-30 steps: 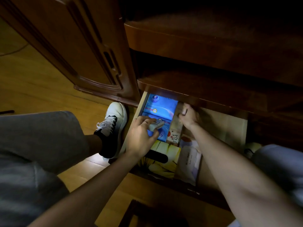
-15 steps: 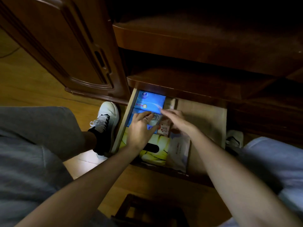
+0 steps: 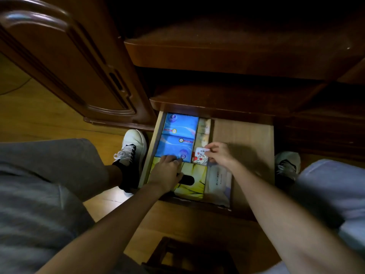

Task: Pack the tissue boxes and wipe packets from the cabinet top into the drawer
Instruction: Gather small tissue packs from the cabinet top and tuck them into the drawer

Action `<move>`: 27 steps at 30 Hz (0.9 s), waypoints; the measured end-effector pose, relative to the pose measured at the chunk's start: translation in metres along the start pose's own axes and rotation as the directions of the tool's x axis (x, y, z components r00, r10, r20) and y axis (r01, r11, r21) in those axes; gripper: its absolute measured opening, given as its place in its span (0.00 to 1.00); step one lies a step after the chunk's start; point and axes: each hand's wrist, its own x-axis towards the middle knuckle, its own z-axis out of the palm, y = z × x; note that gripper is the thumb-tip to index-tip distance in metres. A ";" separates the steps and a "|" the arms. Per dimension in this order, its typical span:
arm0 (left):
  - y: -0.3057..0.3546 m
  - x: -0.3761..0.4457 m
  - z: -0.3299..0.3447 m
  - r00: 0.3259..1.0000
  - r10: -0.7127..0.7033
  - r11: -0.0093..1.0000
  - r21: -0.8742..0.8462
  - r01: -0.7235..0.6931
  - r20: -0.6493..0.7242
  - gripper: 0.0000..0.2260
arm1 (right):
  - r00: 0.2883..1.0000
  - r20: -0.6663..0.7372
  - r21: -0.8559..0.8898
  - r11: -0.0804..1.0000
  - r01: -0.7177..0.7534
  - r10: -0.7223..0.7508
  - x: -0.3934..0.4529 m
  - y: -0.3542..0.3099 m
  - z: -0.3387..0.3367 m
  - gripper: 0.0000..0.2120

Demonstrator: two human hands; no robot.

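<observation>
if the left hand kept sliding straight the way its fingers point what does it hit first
Most likely the nearer blue tissue pack: the left hand rests on the yellow tissue box with its fingers already at that pack's near edge. Actual contact is unclear.

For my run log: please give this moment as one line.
left hand: rests on yellow tissue box | right hand: pinches cartoon packet | drawer: open

Both forearms are extended forward and downward, side by side and apart. The left hand point(image 3: 165, 173) is laid palm down with its fingers stretched forward; a ring is worn on one finger. The right hand point(image 3: 220, 153) is turned leftward, its fingertips point(image 3: 209, 154) curled together in a pinch.
</observation>
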 end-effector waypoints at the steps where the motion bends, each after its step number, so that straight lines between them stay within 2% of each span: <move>1: 0.000 0.001 0.001 1.000 0.004 1.000 -0.002 -0.004 -0.010 0.25 | 1.000 0.009 -0.035 0.999 0.009 -0.009 0.003 0.000 0.007 0.14; 9: 0.004 0.006 0.002 0.999 0.033 0.998 0.046 -0.031 -0.029 0.22 | 1.000 0.008 -0.176 0.984 -0.019 0.021 0.006 -0.012 0.016 0.18; 12: 0.003 0.007 -0.004 0.998 0.022 0.999 0.024 -0.024 0.056 0.22 | 0.999 -0.024 -0.182 0.983 -0.037 0.033 -0.006 -0.016 0.014 0.17; 14: 0.002 0.008 -0.013 0.986 0.034 0.999 0.019 -0.038 0.166 0.23 | 0.997 -0.019 -0.201 0.977 -0.074 0.072 -0.018 -0.024 0.010 0.15; 15: 0.003 0.007 -0.020 0.976 0.054 0.998 0.026 -0.061 0.213 0.24 | 0.996 -0.003 -0.253 0.964 -0.086 0.089 -0.026 -0.031 0.006 0.15; 17: 0.008 0.006 -0.037 0.972 0.081 0.995 0.041 -0.093 0.221 0.27 | 0.996 0.019 -0.412 0.909 -0.067 0.082 -0.046 -0.048 -0.006 0.11; 21: 0.025 0.002 -0.100 0.987 0.135 0.984 0.105 -0.144 0.093 0.24 | 0.999 0.032 -0.546 0.837 0.026 -0.010 -0.084 -0.092 -0.038 0.10; 24: 0.049 -0.003 -0.174 0.975 0.196 0.979 0.079 -0.188 -0.101 0.20 | 0.979 -0.047 -0.476 0.866 0.153 -0.199 -0.122 -0.142 -0.081 0.12; 26: 0.069 -0.010 -0.228 0.918 0.276 0.961 0.081 -0.264 -0.284 0.18 | 0.915 -0.168 -0.415 0.868 0.272 -0.367 -0.156 -0.179 -0.114 0.11; 27: 0.081 -0.014 -0.255 0.868 0.322 0.946 0.091 -0.311 -0.378 0.17 | 0.853 -0.239 -0.423 0.841 0.339 -0.464 -0.174 -0.198 -0.132 0.10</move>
